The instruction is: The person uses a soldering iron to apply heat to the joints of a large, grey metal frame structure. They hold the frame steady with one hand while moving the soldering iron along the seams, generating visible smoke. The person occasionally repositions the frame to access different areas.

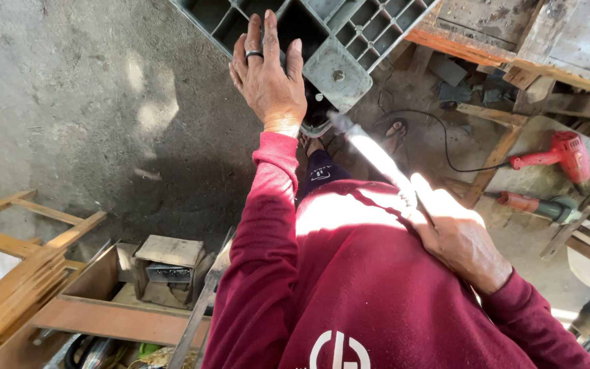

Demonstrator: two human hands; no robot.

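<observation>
The grey crate looks like hard matt plastic — its ribbed grid dusty. Beside the crate, the left hand wears a dark glossy metal ring. Below the crate, rough grey concrete floor; right of it, worn wooden frames — unpainted, scuffed.

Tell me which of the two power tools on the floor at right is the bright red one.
The bright red pistol-shaped drill, farther back, with the black cord running toward it. The nearer orange-bodied grinder has a grey-green head.

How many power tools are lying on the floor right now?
2: a red corded power drill at far right, and an orange-and-grey power tool just below it, beside the wooden frames. Others may be hidden.
</observation>
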